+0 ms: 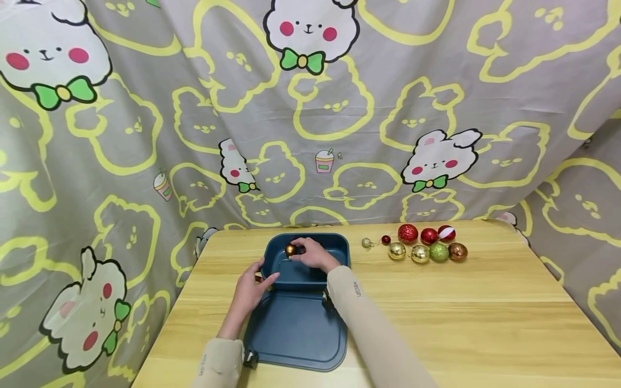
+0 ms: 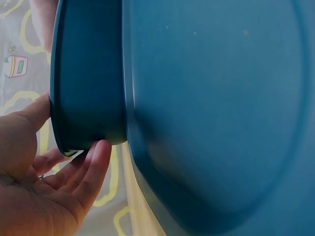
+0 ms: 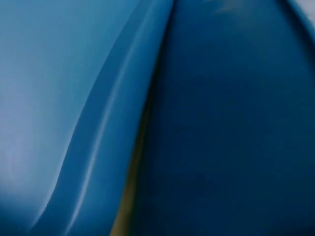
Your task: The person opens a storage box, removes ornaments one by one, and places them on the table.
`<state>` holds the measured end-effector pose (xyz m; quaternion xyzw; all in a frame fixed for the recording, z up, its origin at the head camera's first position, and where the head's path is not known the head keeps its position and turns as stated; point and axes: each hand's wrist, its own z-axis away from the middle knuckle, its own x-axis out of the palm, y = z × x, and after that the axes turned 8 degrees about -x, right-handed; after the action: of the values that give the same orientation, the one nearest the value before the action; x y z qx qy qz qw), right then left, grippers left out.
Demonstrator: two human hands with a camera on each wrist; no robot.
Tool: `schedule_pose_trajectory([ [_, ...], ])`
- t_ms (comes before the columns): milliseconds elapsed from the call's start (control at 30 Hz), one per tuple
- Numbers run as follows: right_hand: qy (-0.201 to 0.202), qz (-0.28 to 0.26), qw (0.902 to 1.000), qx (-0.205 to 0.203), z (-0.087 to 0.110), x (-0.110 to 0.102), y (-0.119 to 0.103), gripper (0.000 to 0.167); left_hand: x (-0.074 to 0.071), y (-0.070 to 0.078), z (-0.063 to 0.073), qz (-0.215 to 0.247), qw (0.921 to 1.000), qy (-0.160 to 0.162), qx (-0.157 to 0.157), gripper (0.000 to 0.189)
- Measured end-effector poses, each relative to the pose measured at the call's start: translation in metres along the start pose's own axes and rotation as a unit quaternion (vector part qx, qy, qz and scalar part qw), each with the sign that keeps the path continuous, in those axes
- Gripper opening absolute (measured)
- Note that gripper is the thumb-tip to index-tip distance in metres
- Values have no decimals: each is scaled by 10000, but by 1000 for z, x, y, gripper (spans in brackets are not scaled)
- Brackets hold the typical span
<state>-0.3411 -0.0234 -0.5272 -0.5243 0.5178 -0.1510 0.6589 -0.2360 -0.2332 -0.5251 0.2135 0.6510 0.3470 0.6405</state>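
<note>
A dark blue rectangular box (image 1: 342,260) stands with its top uncovered near the back of the table. My left hand (image 1: 249,291) grips it at the left front corner. The left wrist view has the thumb against the rim and the curled fingers (image 2: 93,172) at the outer wall. Inside the box, my right hand (image 1: 314,255) pinches a shiny copper-brown Christmas bauble (image 1: 290,250) between thumb and fingers. A thin string loop hangs below the bauble. The right wrist view has only the lid and box wall (image 3: 226,128), with the right hand out of sight.
A matching blue lid (image 1: 296,330) lies on the table in front of the box, beneath both forearms. To the right, several baubles in red, gold, green and brown, such as a green one (image 1: 439,251), sit grouped on the wooden table (image 1: 436,312). A patterned curtain (image 1: 339,118) hangs behind.
</note>
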Motion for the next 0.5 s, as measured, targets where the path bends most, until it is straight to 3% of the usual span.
schedule_pose_trajectory([
  [333, -506, 170, 9985, -113, -4, 5, 8, 59, -1, 1, 1, -4, 10000, 10, 46, 78],
  [500, -625, 365, 9972, -192, -5, 7, 10, 54, 1, 1, 0, 9, 10000, 30, 47, 78],
])
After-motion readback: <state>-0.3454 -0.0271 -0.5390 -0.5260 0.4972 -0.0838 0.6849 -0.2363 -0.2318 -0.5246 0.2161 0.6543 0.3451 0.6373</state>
